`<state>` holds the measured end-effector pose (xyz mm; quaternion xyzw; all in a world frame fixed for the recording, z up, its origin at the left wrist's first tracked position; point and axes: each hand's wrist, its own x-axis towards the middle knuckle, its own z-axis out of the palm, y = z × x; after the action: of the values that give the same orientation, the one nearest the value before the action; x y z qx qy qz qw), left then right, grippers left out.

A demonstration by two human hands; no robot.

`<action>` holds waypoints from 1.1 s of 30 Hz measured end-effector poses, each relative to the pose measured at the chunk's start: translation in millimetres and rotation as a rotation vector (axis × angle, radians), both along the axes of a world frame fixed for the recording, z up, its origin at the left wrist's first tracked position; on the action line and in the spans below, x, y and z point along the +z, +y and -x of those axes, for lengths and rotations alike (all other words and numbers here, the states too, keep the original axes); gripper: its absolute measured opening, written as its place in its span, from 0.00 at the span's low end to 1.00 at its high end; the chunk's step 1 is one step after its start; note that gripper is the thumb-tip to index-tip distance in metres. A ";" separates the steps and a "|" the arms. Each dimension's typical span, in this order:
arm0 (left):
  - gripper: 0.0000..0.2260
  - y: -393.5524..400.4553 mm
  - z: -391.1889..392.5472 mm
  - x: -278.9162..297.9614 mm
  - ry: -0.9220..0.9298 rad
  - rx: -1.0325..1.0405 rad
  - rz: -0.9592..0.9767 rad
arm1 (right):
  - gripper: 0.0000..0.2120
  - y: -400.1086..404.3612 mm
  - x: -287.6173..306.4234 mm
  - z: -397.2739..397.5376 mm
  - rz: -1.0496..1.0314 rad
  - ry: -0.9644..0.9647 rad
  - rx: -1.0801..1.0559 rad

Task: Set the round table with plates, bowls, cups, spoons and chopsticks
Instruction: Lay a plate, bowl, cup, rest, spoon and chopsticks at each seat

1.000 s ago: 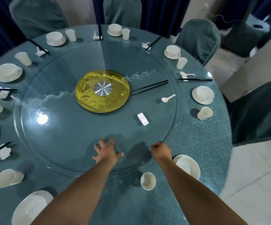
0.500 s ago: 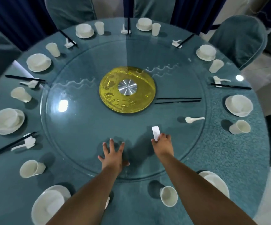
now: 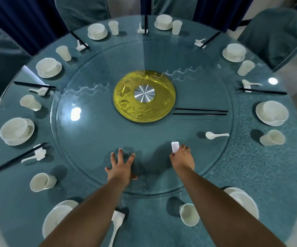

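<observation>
Cup (image 3: 189, 214) and spoon (image 3: 116, 227) occupy the near table edge at 6 o'clock, the spoon's bowl end on a small white rest (image 3: 118, 215). Plates flank them: 1 plate (image 3: 244, 200) at 5 o'clock, partly hidden by the right forearm, and 1 plate (image 3: 56, 220) at 7 o'clock.

Left hand (image 3: 120, 166) lies flat on the glass turntable (image 3: 90, 139), fingers spread and released. Right hand (image 3: 183, 158) pinches a small white chopstick rest (image 3: 175, 146) at its fingertips, on the turntable glass just beyond the hand.

Farther out on the turntable, a loose spoon (image 3: 216, 135) lies at 3 o'clock, with 1 pair of black chopsticks (image 3: 200, 112) beyond it, beside the yellow centre disc (image 3: 126, 104).

Around the round table (image 3: 268, 175), settings of bowl on plate, cup, spoon and chopsticks stand from 8 o'clock clockwise to 3 o'clock. The setting at 4 o'clock shows a bowl on plate (image 3: 271, 113) and a cup lying on its side (image 3: 272, 138). Covered chairs (image 3: 272, 36) stand at the far rim.
</observation>
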<state>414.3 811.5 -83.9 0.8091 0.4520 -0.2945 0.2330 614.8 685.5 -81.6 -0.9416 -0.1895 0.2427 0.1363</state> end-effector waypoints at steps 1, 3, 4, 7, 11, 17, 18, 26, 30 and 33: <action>0.44 -0.7 -1.4 3.7 0.022 0.014 -0.001 | 0.18 -5.1 0.2 -2.4 0.011 -0.004 -0.003; 0.43 -7.5 -14.7 15.5 0.066 0.037 0.011 | 0.18 -26.0 4.6 -13.7 -0.007 -0.008 -0.036; 0.43 -9.0 -22.0 22.2 0.089 0.060 0.017 | 0.17 -34.9 5.1 -18.4 -0.024 -0.011 -0.050; 0.41 -19.6 -60.4 43.7 0.169 0.122 0.016 | 0.17 -71.2 10.0 -40.8 -0.064 -0.021 -0.110; 0.42 -43.7 -111.4 49.7 0.018 0.174 0.007 | 0.16 -122.6 12.2 -72.9 -0.139 -0.019 -0.276; 0.46 -86.1 -187.1 33.2 -0.111 0.055 0.077 | 0.16 -194.5 1.3 -119.8 -0.230 0.010 -0.534; 0.46 -92.1 -198.6 31.4 -0.118 0.026 0.072 | 0.17 -204.3 -1.4 -126.6 -0.234 0.027 -0.568; 0.45 -110.6 -227.0 7.6 -0.015 -0.073 0.016 | 0.18 -229.9 -24.9 -164.8 -0.130 0.074 -0.636; 0.44 -111.7 -227.2 3.1 0.000 -0.095 0.001 | 0.19 -223.7 -33.4 -170.4 -0.127 0.094 -0.626; 0.44 -111.5 -225.8 -0.4 0.005 -0.105 -0.003 | 0.18 -220.7 -38.3 -173.9 -0.125 0.077 -0.602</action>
<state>640.1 700.1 -84.3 0.8314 0.4100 -0.3075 0.2148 788.7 464.8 -119.9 -0.9352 0.0888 0.2150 0.2669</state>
